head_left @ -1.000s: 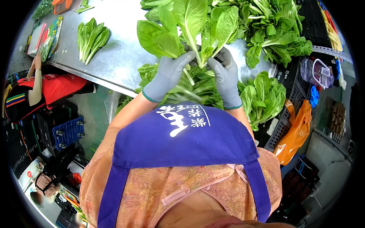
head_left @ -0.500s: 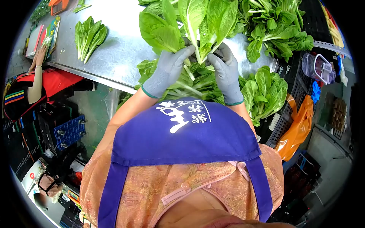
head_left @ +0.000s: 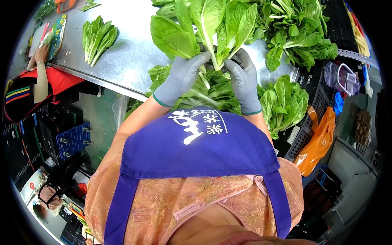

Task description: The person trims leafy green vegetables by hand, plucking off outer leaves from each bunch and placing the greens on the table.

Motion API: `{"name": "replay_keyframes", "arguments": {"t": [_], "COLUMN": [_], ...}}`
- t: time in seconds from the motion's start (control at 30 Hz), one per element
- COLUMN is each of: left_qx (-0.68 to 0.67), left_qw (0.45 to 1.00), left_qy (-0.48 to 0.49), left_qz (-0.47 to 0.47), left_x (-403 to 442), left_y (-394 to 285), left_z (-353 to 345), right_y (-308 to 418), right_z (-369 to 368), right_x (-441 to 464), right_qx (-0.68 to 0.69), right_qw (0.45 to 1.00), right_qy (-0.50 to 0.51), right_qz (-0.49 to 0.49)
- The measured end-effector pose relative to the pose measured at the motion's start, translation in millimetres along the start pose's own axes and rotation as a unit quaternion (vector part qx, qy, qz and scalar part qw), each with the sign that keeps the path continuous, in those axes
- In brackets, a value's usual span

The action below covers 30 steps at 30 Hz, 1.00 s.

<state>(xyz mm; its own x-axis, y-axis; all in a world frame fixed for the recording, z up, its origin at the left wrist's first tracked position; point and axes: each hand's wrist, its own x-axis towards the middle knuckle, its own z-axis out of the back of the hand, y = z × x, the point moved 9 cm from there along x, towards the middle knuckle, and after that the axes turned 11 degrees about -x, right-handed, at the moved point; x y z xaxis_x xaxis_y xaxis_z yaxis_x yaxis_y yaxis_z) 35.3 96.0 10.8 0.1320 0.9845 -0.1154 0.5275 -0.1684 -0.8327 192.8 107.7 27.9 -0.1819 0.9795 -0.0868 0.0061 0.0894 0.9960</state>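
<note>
Both my hands wear grey gloves with green cuffs. My left hand [head_left: 182, 77] has its thumb and fingers closed on bok choy [head_left: 207, 22], whose broad leaves point away from me. On the other side, my right hand [head_left: 243, 81] pinches the pale stem base of the same greens; its fingertips are partly hidden. A pile of loose bok choy [head_left: 204, 96] lies below my hands, close to the apron. A separate bunch [head_left: 98, 38] rests on the metal table [head_left: 126, 61] to the left. More greens [head_left: 284, 106] stand beside my right wrist.
A large heap of greens [head_left: 298, 36] covers the table's right end. Black crates [head_left: 304, 136], an orange bag [head_left: 316, 143] and a clear plastic container [head_left: 343, 77] are at the right. Another person's hand [head_left: 41, 53] is at the left table edge, with a blue dolly [head_left: 73, 141] below.
My hands stay almost in place around the bok choy, with only slight finger movement. The view shifts a little, and the other person's hand at the left has changed its pose.
</note>
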Motion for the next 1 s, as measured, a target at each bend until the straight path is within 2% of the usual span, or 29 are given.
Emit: {"name": "replay_keyframes", "arguments": {"t": [0.13, 0.23, 0.3, 0.33, 0.47, 0.7, 0.8, 0.9, 1.0], "left_qx": [0.064, 0.260, 0.346, 0.380, 0.425, 0.423, 0.428, 0.390, 0.416], "left_qw": [0.998, 0.948, 0.880, 0.837, 0.815, 0.834, 0.840, 0.832, 0.817], "left_qy": [-0.007, 0.071, 0.129, 0.161, 0.158, 0.138, 0.163, 0.217, 0.279], "left_qz": [0.014, -0.171, -0.298, -0.358, -0.360, -0.326, -0.291, -0.329, -0.288], "left_x": [-2.7, -13.1, -21.9, -28.4, -29.0, -26.1, -26.0, -29.0, -28.1], "left_y": [-9.3, -34.9, -57.6, -65.8, -60.7, -57.0, -52.4, -55.8, -40.6], "left_z": [-7.8, -32.7, -63.7, -79.1, -83.2, -74.0, -72.8, -81.5, -87.3], "right_y": [-3.5, -12.8, -9.2, -9.2, -11.3, -15.1, -8.7, -16.2, -32.8], "right_z": [0.6, 4.1, -2.8, -1.4, -0.1, -0.6, -1.5, 3.1, 9.5], "right_x": [3.0, 6.3, 3.0, 4.0, 4.6, 5.1, 5.9, 7.4, 16.4], "right_qx": [0.022, 0.095, 0.191, 0.197, 0.231, 0.177, 0.150, 0.169, 0.204], "right_qw": [1.000, 0.995, 0.979, 0.978, 0.969, 0.979, 0.985, 0.979, 0.974], "right_qy": [0.006, 0.011, 0.017, 0.024, 0.033, 0.012, 0.020, -0.022, -0.010], "right_qz": [-0.012, -0.040, -0.065, -0.063, -0.075, -0.100, -0.087, -0.109, -0.097]}}
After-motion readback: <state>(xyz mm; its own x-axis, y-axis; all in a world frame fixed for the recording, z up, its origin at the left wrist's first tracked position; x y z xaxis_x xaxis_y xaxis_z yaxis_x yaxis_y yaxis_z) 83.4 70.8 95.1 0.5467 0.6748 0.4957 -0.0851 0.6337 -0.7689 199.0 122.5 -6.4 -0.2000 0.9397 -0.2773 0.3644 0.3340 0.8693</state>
